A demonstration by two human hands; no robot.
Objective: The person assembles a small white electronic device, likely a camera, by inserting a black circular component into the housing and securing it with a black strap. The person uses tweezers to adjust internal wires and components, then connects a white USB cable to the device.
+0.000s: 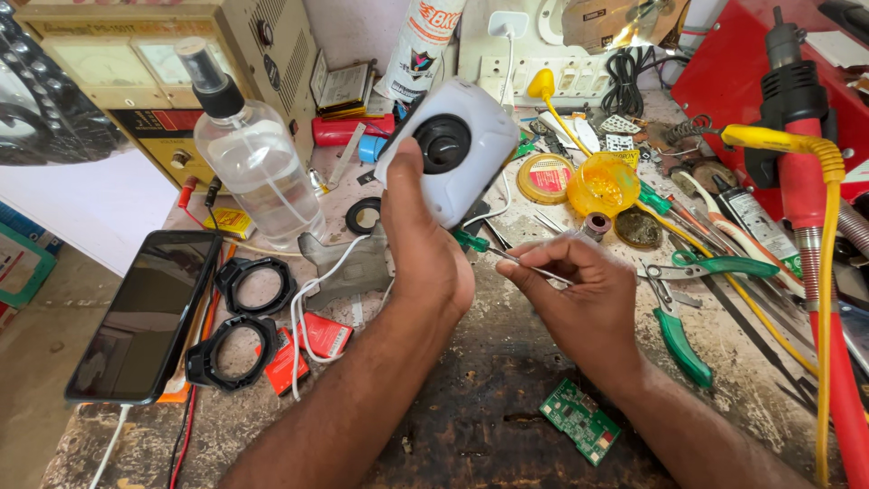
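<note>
Hands at work on a white rounded plastic housing with a black round centre (460, 149), held up over the cluttered counter (489, 398).

Left hand (425, 244) wraps the housing from below, thumb on its front face, fingers closed round the shell. Right hand (579, 290) pinches a thin green-handled screwdriver (507, 255), fingers closed on the metal shaft, handle pointing twd the housing. Housing looks light, stiff, smooth, so prob. slippery; black centre may be fragile, so best gripped by the sides. Nearby: small green circuit board (580, 420), black smartphone (145, 312), two black plastic rings (237, 321), clear spray bottle (249, 154), green-handled pliers (674, 317).
</note>
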